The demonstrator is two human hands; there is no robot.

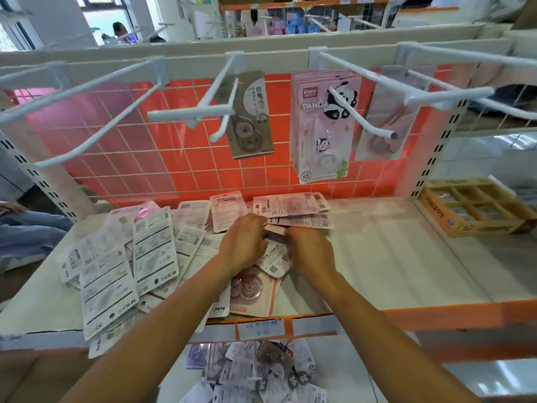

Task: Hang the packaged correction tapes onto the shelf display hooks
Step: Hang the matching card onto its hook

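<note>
The packaged correction tapes [162, 251] mostly lie loose in a heap on the white shelf [392, 257], many face down, so we judge the job barely begun. In the middle of the heap the left hand [244, 242] and the right hand [312, 251] meet over a small bunch of pink packs [293, 221]. The fingers of both hands curl round its edges and hold it, low on the shelf and well below the display hooks [189, 114]. Above, we count only three hooks carrying stock: a grey pack [251, 117], a thick row of panda packs [325, 126] and a pale pink pack [383, 126]. The long left hook [96, 120] is bare. Some lower packs [255, 370] hang on the tier beneath. In our view, nearly the whole heap is left to hang.
</note>
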